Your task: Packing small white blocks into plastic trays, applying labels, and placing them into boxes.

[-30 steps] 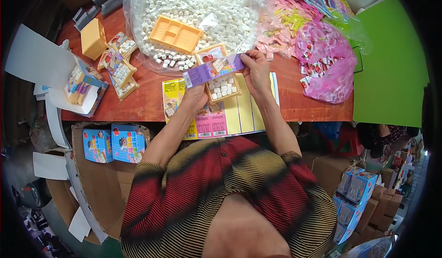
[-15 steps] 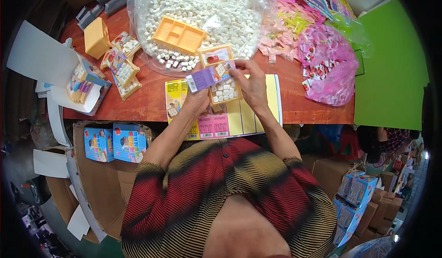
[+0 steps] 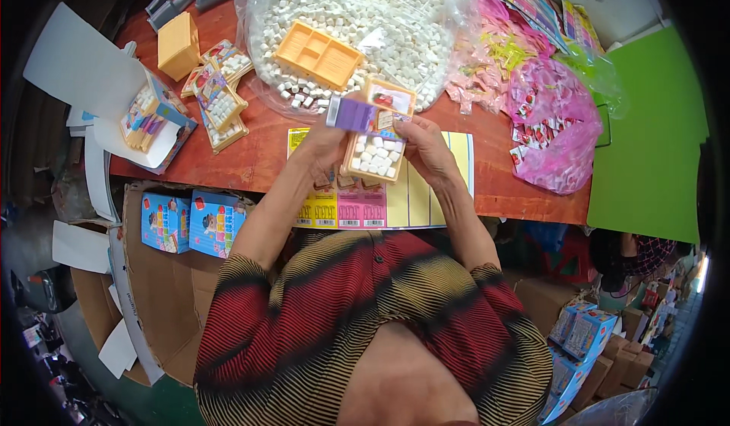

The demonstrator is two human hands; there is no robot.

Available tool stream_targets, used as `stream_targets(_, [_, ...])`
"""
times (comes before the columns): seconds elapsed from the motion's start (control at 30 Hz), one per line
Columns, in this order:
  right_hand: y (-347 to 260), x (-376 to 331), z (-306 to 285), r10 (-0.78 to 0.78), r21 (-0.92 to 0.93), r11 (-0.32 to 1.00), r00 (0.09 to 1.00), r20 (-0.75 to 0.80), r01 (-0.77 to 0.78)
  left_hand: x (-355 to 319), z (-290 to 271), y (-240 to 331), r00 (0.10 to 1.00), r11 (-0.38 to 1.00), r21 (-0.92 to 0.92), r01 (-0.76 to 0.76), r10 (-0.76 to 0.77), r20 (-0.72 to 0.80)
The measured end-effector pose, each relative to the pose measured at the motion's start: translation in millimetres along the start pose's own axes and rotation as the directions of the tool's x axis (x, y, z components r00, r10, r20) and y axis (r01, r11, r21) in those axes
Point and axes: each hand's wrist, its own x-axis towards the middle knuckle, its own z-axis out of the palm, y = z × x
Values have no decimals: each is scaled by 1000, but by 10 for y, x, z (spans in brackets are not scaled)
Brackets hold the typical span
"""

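Observation:
In front of me, my left hand (image 3: 323, 143) grips a small pale-orange compartment tray (image 3: 391, 88) from its left side, its fingers partly hidden behind the tray. White marshmallow-like pieces (image 3: 378, 152) fill the near compartment, and a small packet with a red picture (image 3: 391, 101) lies in the far one. Across the tray's middle runs a purple printed label (image 3: 353, 114), its left end sticking out past the edge. My right hand (image 3: 427, 151) is closed at the tray's right edge, thumb on the label. Beneath is a yellow and pink label sheet (image 3: 418, 198).
A plastic bag of white pieces (image 3: 365, 8) bears an orange divided tray (image 3: 334, 67). Filled trays (image 3: 220, 110) and an opened display box (image 3: 156, 141) stand left. Pink bags of packets (image 3: 555, 152) and a green board (image 3: 646, 137) are right. Blue boxes (image 3: 217, 224) sit below the table.
The label's loose left end has swung up and lies more nearly level. The hands and tray sit slightly lower and further right in the picture, as the whole view has shifted.

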Motion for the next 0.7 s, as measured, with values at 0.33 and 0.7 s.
stream_targets(0.33, [66, -41, 123, -65, 4, 998, 992, -108, 66, -264, 197, 16, 612, -141, 979, -148, 764, 203])
stream_targets(0.7, [78, 95, 306, -141, -275, 945, 978, 155, 179, -440, -142, 188, 983, 898, 439, -12, 91, -159])
